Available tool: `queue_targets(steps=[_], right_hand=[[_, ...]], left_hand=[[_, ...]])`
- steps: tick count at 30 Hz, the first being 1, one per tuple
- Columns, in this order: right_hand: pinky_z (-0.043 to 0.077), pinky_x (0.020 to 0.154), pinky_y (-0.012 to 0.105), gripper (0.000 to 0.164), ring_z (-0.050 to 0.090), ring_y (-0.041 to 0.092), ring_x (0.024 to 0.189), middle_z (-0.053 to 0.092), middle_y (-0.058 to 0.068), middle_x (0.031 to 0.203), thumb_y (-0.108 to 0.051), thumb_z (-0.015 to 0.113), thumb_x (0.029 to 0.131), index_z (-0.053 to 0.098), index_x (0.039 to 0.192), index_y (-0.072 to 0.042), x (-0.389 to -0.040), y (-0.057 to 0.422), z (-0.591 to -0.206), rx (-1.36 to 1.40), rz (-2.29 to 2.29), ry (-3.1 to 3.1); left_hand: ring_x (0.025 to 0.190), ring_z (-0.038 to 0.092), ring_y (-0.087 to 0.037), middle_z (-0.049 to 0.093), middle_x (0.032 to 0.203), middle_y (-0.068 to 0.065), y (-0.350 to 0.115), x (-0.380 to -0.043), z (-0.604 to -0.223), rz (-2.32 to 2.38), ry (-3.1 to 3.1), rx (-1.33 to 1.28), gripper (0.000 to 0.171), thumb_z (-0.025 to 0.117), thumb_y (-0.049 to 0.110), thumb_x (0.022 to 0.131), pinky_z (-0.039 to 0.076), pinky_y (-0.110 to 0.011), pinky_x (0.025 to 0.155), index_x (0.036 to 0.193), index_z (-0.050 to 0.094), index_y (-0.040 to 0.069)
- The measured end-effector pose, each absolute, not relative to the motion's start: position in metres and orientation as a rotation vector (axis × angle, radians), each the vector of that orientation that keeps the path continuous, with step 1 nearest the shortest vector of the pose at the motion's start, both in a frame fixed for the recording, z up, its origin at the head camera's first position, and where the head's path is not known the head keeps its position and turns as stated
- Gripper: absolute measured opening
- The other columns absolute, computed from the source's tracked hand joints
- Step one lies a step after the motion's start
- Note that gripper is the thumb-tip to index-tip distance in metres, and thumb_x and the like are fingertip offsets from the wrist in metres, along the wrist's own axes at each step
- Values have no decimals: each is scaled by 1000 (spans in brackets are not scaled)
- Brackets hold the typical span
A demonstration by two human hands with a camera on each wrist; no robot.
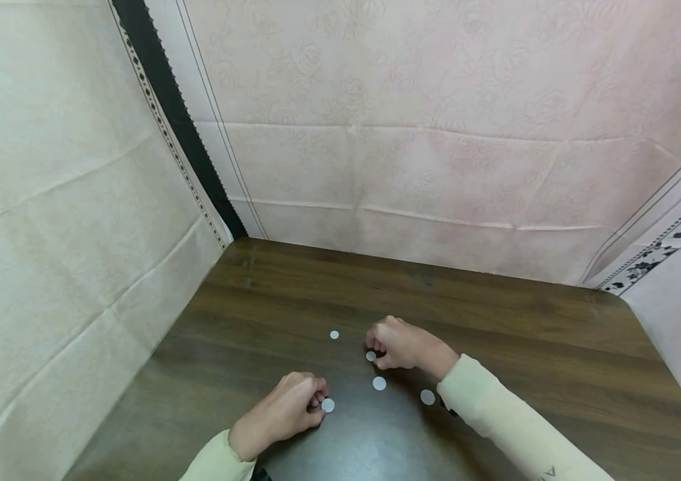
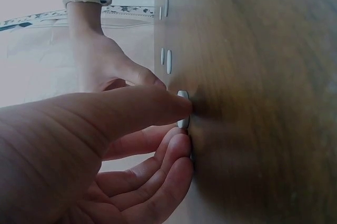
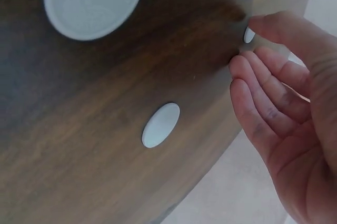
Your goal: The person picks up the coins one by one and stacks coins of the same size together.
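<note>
My left hand (image 1: 288, 410) pinches a flat white disc (image 1: 328, 405) that lies on the wooden table near the front. In the left wrist view its thumb lies across that disc (image 2: 182, 122), with the other fingers curled below. Farther right, my right hand (image 1: 403, 346) reaches down to a smaller white disc (image 1: 371, 356), thumb and fingers around its edges. The right wrist view shows part of this disc (image 3: 249, 35) between thumb and fingertips. Both discs look flat on the wood; the hands partly hide them.
Other white discs lie loose: a small one (image 1: 334, 335) toward the back, one (image 1: 379, 383) between the hands, and one (image 1: 427, 397) near the right sleeve. The brown table (image 1: 497, 321) ends at pale cloth hangings (image 1: 436, 167) behind and at both sides.
</note>
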State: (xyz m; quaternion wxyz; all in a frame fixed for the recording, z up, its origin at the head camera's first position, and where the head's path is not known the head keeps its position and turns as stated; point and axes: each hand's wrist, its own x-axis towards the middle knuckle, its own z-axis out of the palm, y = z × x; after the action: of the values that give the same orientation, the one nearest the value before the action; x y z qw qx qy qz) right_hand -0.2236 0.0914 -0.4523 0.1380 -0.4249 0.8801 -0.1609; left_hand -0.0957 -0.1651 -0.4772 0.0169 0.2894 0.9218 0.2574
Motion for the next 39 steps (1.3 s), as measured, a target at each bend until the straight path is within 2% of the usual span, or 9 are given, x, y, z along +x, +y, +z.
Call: queue_targets(steps=[7, 13, 18, 23, 25, 29, 32, 39], right_hand=[[56, 70, 19, 12, 65, 4, 77, 75, 4, 91, -6, 83, 85, 76, 95, -5, -232, 87, -455, -1321, -387, 2497], [48, 57, 18, 4, 54, 0, 58, 69, -5, 73, -6, 80, 87, 78, 86, -8, -237, 79, -451, -1320, -328, 2449], [41, 50, 18, 12, 46, 1, 50, 56, -9, 59, -8, 82, 85, 73, 78, -11, -237, 74, -450, -1280, -295, 2439], [37, 47, 19, 21, 44, 2, 47, 52, -11, 56, -15, 81, 83, 66, 69, -18, -237, 71, -455, -1308, -188, 2468], [34, 46, 19, 27, 41, 1, 46, 48, -13, 55, -18, 82, 82, 61, 65, -20, -238, 70, -458, -1335, -129, 2486], [24, 46, 21, 43, 26, 2, 45, 29, -13, 50, -22, 80, 79, 44, 56, -22, -239, 67, -462, -1392, -5, 2506], [19, 47, 23, 50, 19, 3, 44, 20, -13, 49, -22, 79, 77, 35, 53, -22, -239, 66, -463, -1410, 49, 2508], [20, 46, 23, 51, 20, 2, 44, 22, -13, 47, -23, 80, 76, 36, 50, -23, -239, 65, -461, -1439, 94, 2509]], left_hand=[[70, 58, 3, 67, 80, 2, -165, -97, -476, 812, 2851, 892, 14, 82, 1, 81, 51, -15, 67, 86, 71, 7], [70, 58, 3, 68, 81, 1, -164, -98, -475, 800, 2857, 901, 14, 83, 1, 81, 51, -15, 66, 86, 71, 7], [70, 58, 3, 68, 81, 1, -165, -98, -475, 799, 2867, 909, 15, 83, 1, 80, 50, -15, 66, 86, 71, 8], [70, 56, 4, 67, 79, 3, -165, -96, -476, 795, 2857, 906, 15, 84, 2, 81, 50, -15, 66, 85, 70, 8], [70, 56, 5, 66, 79, 3, -165, -96, -476, 794, 2853, 903, 15, 84, 3, 81, 50, -15, 66, 85, 70, 9], [70, 56, 5, 66, 79, 3, -165, -95, -476, 800, 2854, 898, 15, 83, 3, 81, 50, -15, 67, 85, 70, 9], [70, 57, 4, 66, 79, 3, -165, -95, -476, 805, 2852, 901, 15, 83, 2, 81, 49, -15, 66, 85, 70, 9], [70, 56, 4, 66, 79, 3, -165, -95, -476, 803, 2860, 905, 15, 83, 2, 80, 49, -15, 66, 85, 70, 9]])
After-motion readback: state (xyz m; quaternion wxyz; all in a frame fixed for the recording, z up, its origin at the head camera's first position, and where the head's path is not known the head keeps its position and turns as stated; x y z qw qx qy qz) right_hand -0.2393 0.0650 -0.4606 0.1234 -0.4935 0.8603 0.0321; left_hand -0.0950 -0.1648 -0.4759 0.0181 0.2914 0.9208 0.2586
